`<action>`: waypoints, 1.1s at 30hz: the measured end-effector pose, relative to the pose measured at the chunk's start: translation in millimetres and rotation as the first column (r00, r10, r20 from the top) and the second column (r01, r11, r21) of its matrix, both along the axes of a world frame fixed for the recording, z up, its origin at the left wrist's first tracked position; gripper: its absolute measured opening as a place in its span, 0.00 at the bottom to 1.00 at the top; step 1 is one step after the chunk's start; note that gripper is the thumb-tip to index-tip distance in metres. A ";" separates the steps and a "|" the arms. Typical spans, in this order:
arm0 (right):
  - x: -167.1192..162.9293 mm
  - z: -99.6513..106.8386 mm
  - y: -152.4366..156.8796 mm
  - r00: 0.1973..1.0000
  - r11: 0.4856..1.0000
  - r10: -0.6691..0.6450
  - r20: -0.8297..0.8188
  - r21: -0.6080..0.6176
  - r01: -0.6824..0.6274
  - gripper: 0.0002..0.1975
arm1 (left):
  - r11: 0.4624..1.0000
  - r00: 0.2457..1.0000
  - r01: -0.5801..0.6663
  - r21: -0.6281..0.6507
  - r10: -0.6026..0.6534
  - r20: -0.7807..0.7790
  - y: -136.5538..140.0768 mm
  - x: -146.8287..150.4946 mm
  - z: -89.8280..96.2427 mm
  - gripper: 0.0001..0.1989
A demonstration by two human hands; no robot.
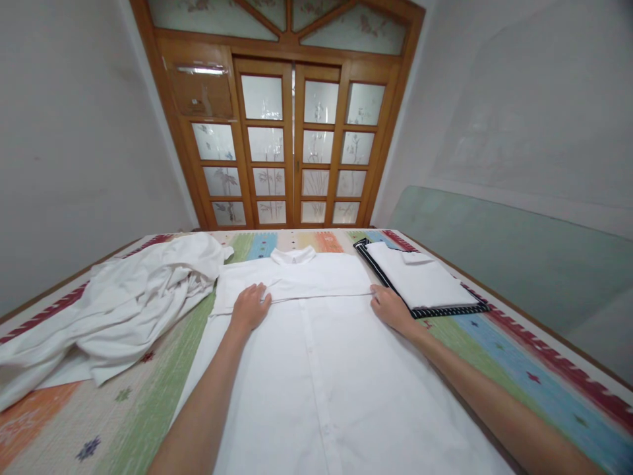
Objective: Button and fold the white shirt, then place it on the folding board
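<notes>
I have the white shirt [341, 369] spread flat in front of me, buttons up, its collar [293, 257] pointing away from my camera. A band of its fabric [316, 280] lies crosswise just below the collar. My left hand [250, 305] rests on that band toward its left end, fingers close together; my right hand [390, 308] is at its right end, thumb and fingers narrow at the edge. I cannot tell whether either one grips the fabric. Under the shirt is a colourful striped cover [168, 376]. To the left I see a crumpled white cloth [143, 297]; to the right, a folded white garment [422, 280] on black-and-white striped fabric [448, 311]. Beyond stand wooden doors [288, 158] with patterned glass.
</notes>
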State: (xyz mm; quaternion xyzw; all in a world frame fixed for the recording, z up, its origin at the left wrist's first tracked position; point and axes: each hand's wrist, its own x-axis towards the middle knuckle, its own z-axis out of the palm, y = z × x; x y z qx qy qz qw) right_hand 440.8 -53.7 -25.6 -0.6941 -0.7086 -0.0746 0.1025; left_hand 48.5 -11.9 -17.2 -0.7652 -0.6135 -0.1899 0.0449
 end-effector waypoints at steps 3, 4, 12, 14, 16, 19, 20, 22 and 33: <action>1.8 13.6 -0.1 0.998 1.000 -0.005 0.065 0.023 0.004 0.15 | 1.000 1.000 0.004 0.016 -0.005 0.012 0.6 0.1 -0.6 0.18; 0.0 17.7 0.7 0.996 1.000 -0.011 0.090 0.022 0.009 0.14 | 1.000 1.000 0.006 0.020 -0.006 0.015 0.6 0.1 -0.6 0.18; -14.3 32.9 7.0 0.953 0.998 -0.044 0.301 -0.036 0.058 0.14 | 1.000 1.000 -0.008 0.006 0.008 -0.006 -2.1 0.5 1.3 0.18; -14.2 33.7 7.2 0.945 0.998 -0.037 0.324 -0.032 0.050 0.16 | 1.000 1.000 -0.008 -0.002 0.008 -0.004 -1.9 0.4 1.3 0.18; -13.6 34.2 6.9 0.939 1.000 -0.011 0.343 -0.024 0.020 0.17 | 1.000 1.000 -0.008 -0.002 0.008 0.000 -1.3 0.1 0.9 0.18; -12.4 34.1 6.6 0.933 1.000 0.021 0.360 -0.011 -0.018 0.17 | 1.000 1.000 -0.004 0.010 0.004 0.003 -0.5 -0.4 -0.2 0.17; -12.1 34.0 6.8 0.932 1.000 0.019 0.362 -0.009 -0.017 0.17 | 1.000 1.000 -0.002 0.015 0.002 0.005 -0.4 -0.5 -0.6 0.17; -11.4 34.2 7.0 0.929 1.000 0.020 0.369 -0.010 -0.018 0.17 | 1.000 1.000 -0.001 0.020 0.001 0.014 -0.3 -0.7 -1.1 0.17; -0.6 39.3 -9.9 0.929 0.992 0.052 0.367 -0.123 -0.007 0.17 | 1.000 1.000 -0.003 -0.003 0.003 0.011 -0.6 0.9 0.7 0.18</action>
